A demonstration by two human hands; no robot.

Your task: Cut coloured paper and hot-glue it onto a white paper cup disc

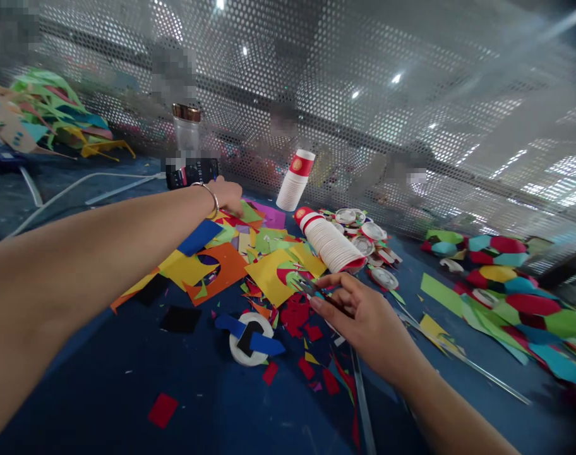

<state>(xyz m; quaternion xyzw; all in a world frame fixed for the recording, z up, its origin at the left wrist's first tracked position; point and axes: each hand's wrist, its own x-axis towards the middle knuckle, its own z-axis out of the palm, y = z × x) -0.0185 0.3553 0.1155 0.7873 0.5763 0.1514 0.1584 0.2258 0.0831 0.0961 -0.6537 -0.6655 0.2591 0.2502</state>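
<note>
In the head view, the right hand (349, 309) is closed, thumb against fingers, around what looks like a pair of small scissors (311, 288), the metal end pointing at the cut paper in the middle of the blue table (98, 404). The left hand (227, 194) reaches over the far edge of the paper pile, just beside the phone (192, 172); its fingers bend downward and their tips are hidden, so whether it grips anything cannot be told. Near the scissors lies a yellow sheet (269, 281), and left of it an orange sheet (228, 273) with a curved bite cut out. The paper should be very light, flexible and easily creased or torn, best pinched flat at an uncut edge; thin layers may slide over each other. The scissors should be light but stiff, safest taken by the handles, away from the blades. A paper-cup stack (333, 245) lies right of the pile, and another cup stack (295, 181) stands behind; both would dent under a hard squeeze. Each shows a red band with a round gold emblem, its lettering unreadable. The phone screen carries sideways digits, perhaps 01:08, the last ones blurred. The jar (187, 131) behind it bears no readable label.
</note>
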